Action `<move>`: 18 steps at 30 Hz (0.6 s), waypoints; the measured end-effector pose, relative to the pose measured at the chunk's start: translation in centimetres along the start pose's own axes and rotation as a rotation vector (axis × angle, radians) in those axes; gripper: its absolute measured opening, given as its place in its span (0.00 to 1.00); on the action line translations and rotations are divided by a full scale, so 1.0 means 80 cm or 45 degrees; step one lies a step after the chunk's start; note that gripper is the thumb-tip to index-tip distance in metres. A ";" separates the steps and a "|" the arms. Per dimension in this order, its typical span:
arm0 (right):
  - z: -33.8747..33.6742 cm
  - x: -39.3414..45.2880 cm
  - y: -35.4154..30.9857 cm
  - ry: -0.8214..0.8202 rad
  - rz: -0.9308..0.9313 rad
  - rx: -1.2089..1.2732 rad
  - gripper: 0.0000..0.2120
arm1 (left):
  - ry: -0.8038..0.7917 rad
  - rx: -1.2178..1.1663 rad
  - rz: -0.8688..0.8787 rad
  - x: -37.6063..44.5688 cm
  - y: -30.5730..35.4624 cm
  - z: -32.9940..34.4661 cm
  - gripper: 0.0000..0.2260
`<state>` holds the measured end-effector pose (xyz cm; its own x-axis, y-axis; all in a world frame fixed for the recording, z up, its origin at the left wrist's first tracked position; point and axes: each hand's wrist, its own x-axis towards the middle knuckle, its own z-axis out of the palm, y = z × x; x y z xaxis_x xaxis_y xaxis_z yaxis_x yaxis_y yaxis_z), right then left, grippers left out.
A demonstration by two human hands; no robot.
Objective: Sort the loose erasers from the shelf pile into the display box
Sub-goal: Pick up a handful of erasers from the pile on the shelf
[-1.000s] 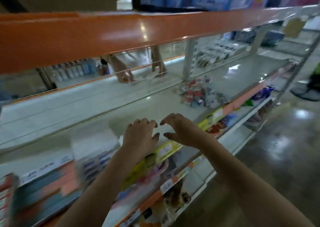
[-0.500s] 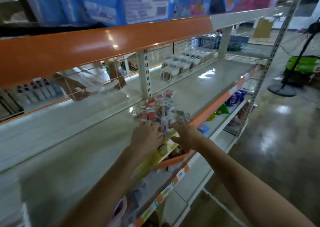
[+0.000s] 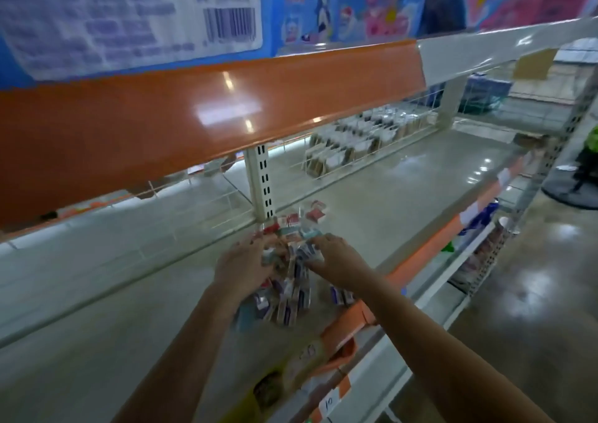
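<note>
A pile of small wrapped erasers (image 3: 293, 296), red, white and blue, lies near the front of the grey shelf (image 3: 398, 202). A few stray erasers (image 3: 315, 214) sit just behind it. My left hand (image 3: 242, 265) curls over the pile's left side, with erasers under its fingers. On the right side my right hand (image 3: 338, 262) pinches erasers between fingers and thumb. The erasers between my hands are blurred. I see no display box in this view.
The orange edge of the shelf above (image 3: 194, 115) hangs low over my reach. A white slotted upright (image 3: 261, 183) stands right behind the pile. Packets in a wire rack (image 3: 356, 144) fill the back. Below are an orange tub (image 3: 343, 354) and the glossy floor (image 3: 534, 293).
The view swung right along the shelf until the eraser pile was in front of me. Both hands went from hovering over bare shelf to closing in on the pile from either side.
</note>
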<state>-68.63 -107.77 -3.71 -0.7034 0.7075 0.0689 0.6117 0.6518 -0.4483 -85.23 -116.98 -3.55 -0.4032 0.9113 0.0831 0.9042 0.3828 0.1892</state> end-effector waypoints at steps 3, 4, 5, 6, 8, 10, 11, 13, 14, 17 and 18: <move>0.015 0.018 0.001 0.041 -0.049 0.000 0.19 | -0.067 0.048 -0.082 0.017 -0.003 0.003 0.20; 0.019 0.023 0.004 0.058 -0.066 -0.001 0.18 | -0.115 0.059 -0.108 0.024 -0.002 0.003 0.20; 0.021 0.028 0.007 0.070 -0.080 0.003 0.17 | -0.169 0.059 -0.136 0.030 0.000 0.003 0.20; 0.022 0.033 0.012 0.076 -0.091 0.011 0.17 | -0.216 0.054 -0.165 0.036 0.003 0.003 0.21; 0.022 0.042 0.020 0.050 -0.109 0.027 0.16 | -0.261 0.059 -0.228 0.048 0.008 0.004 0.21; 0.020 0.049 0.029 0.020 -0.166 0.038 0.16 | -0.267 0.074 -0.291 0.055 0.014 0.006 0.23; 0.018 0.052 0.035 0.003 -0.204 0.055 0.15 | -0.273 0.077 -0.323 0.058 0.016 0.007 0.22; 0.012 0.058 0.046 -0.032 -0.274 0.111 0.15 | -0.284 0.076 -0.375 0.061 0.021 0.009 0.21; 0.008 0.061 0.052 -0.047 -0.309 0.133 0.15 | -0.280 0.068 -0.403 0.062 0.024 0.010 0.21; -0.003 0.065 0.065 -0.050 -0.365 0.192 0.14 | -0.271 0.050 -0.458 0.064 0.029 0.010 0.19; -0.007 0.067 0.070 -0.050 -0.383 0.220 0.14 | -0.269 0.064 -0.469 0.062 0.033 0.009 0.20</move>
<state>-68.76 -100.17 -5.32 -0.8583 0.4774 0.1881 0.3067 0.7712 -0.5579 -84.77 -111.35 -3.32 -0.6675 0.7215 -0.1840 0.7132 0.6905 0.1202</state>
